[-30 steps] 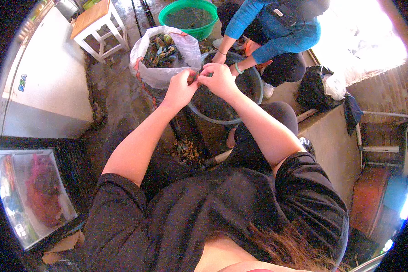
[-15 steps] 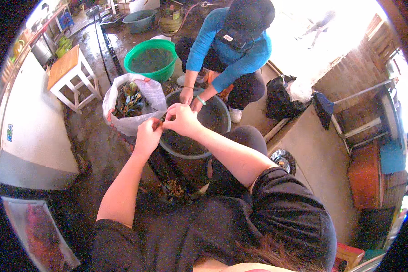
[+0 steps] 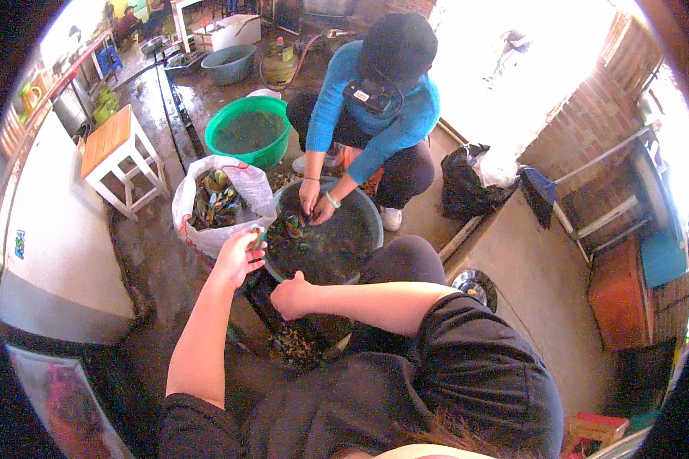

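My left hand (image 3: 239, 258) pinches a green-edged mussel (image 3: 258, 236) between thumb and fingers, by the near rim of a white sack (image 3: 262, 187). Inside that sack lies a heap of dark mussels (image 3: 219, 200). My right hand (image 3: 291, 297) is closed, just off the near side of a grey tub (image 3: 377, 222); whatever its fingers may hold is hidden. Dark water fills the tub, and several mussels (image 3: 289, 228) show at its left side. Below my right hand, a pile of brownish scraps (image 3: 295, 343) lies on the floor.
Across the tub a co-worker in a blue top (image 3: 333, 99) squats, both hands (image 3: 318, 208) at the mussels. A green basin (image 3: 210, 138) of water stands behind the sack. At left is a wooden-topped stool (image 3: 109, 141); at right, a black bag (image 3: 463, 187).
My hands were together above the tub; now they are apart. The right has dropped toward the scraps, and the left has turned, showing the mussel. The co-worker's hands have mussels by them.
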Demonstrator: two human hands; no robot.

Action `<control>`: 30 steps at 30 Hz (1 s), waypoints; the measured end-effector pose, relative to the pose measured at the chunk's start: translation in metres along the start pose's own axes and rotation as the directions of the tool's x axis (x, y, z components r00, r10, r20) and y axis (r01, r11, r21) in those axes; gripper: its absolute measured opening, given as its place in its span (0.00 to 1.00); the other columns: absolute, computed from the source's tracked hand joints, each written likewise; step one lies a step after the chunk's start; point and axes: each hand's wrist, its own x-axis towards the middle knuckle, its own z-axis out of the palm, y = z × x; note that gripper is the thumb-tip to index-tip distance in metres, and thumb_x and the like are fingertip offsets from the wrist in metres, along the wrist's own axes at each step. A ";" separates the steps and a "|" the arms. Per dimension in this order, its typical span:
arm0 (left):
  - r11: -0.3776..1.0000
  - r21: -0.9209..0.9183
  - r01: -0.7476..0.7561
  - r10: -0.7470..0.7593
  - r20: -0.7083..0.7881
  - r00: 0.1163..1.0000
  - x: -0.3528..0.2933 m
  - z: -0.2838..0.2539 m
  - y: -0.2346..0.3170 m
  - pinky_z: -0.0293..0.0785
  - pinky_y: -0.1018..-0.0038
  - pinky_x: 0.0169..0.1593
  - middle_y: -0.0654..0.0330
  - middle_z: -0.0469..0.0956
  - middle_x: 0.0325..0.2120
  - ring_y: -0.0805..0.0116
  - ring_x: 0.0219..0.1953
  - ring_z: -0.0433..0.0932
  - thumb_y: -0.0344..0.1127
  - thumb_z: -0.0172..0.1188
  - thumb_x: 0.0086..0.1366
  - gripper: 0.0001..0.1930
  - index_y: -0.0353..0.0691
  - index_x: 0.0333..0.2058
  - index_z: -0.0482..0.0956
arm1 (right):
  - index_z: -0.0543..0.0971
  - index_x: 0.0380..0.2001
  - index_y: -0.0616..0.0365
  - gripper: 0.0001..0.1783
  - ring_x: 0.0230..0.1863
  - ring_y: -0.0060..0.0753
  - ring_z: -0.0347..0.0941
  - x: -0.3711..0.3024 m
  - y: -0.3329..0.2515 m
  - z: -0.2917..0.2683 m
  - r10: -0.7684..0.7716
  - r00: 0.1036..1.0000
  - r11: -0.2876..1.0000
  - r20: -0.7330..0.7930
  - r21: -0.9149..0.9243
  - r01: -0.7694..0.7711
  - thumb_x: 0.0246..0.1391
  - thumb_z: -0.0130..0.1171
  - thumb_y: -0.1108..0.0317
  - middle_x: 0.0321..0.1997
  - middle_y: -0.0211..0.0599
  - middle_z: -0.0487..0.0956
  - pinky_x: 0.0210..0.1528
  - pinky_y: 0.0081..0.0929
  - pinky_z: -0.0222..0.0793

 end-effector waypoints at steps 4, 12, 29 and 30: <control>0.992 0.083 -0.096 0.092 0.051 0.994 -0.004 0.010 0.008 0.70 0.72 0.39 0.70 0.75 0.31 0.77 0.31 0.71 0.38 0.60 0.58 0.13 0.50 0.42 0.73 | 0.81 0.35 0.56 0.18 0.44 0.42 0.77 0.010 -0.007 0.016 0.031 0.996 0.997 0.083 -0.074 -0.025 0.43 0.63 0.56 0.39 0.37 0.80 0.40 0.57 0.63; 0.828 0.556 0.073 -0.080 -0.012 0.997 0.003 -0.019 -0.005 0.70 0.75 0.35 0.67 0.78 0.29 0.78 0.29 0.73 0.43 0.56 0.61 0.09 0.46 0.36 0.75 | 0.75 0.49 0.44 0.23 0.49 0.43 0.74 0.002 -0.001 0.007 0.019 0.991 1.000 0.129 -0.008 -0.018 0.46 0.58 0.57 0.49 0.36 0.76 0.46 0.58 0.64; 0.810 0.538 -0.233 0.179 0.151 0.972 0.011 -0.010 -0.017 0.69 0.71 0.38 0.62 0.79 0.38 0.73 0.36 0.77 0.47 0.54 0.62 0.19 0.44 0.48 0.74 | 0.80 0.34 0.63 0.13 0.44 0.48 0.77 0.035 0.139 -0.008 0.582 0.797 0.809 -0.159 0.207 -0.550 0.45 0.55 0.69 0.42 0.50 0.79 0.45 0.42 0.74; 0.710 0.656 -0.257 0.168 0.197 0.966 0.018 -0.004 -0.018 0.70 0.69 0.39 0.60 0.79 0.38 0.70 0.36 0.77 0.48 0.54 0.62 0.20 0.42 0.47 0.74 | 0.80 0.35 0.63 0.14 0.45 0.48 0.77 0.040 0.175 0.015 0.598 0.769 0.800 -0.226 0.220 -0.558 0.46 0.52 0.71 0.43 0.49 0.79 0.45 0.42 0.74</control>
